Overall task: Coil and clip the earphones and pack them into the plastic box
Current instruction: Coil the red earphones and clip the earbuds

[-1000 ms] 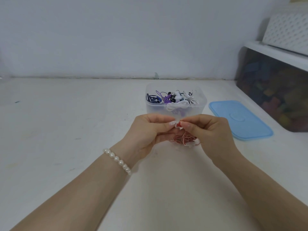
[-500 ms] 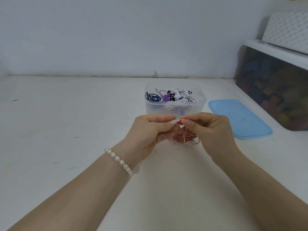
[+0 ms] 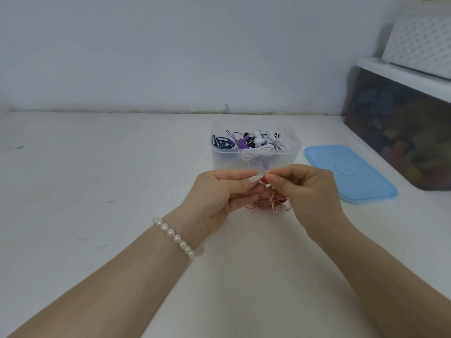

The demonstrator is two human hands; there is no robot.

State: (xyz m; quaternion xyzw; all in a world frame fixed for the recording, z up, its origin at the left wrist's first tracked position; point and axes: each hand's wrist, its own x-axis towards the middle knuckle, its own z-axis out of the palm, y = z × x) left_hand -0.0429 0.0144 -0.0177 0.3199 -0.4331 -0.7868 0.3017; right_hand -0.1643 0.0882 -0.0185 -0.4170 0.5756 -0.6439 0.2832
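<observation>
A clear plastic box [image 3: 253, 158] stands open on the white table, holding several coiled earphones in blue, purple, black and white. Just in front of it, my left hand [image 3: 219, 193] and my right hand [image 3: 307, 191] meet fingertip to fingertip. Both pinch a small clip at the top of a pink earphone coil [image 3: 268, 203]. The coil hangs below the fingers, between the palms, and is partly hidden by them. A pearl bracelet circles my left wrist.
The box's blue lid [image 3: 349, 173] lies flat to the right of the box. A dark storage bin [image 3: 400, 128] with colourful contents stands at the far right under a white shelf. The wall runs close behind the box.
Both hands stay together on the pink coil. The fingertips have shifted slightly on the clip, and the coil hangs a little differently.
</observation>
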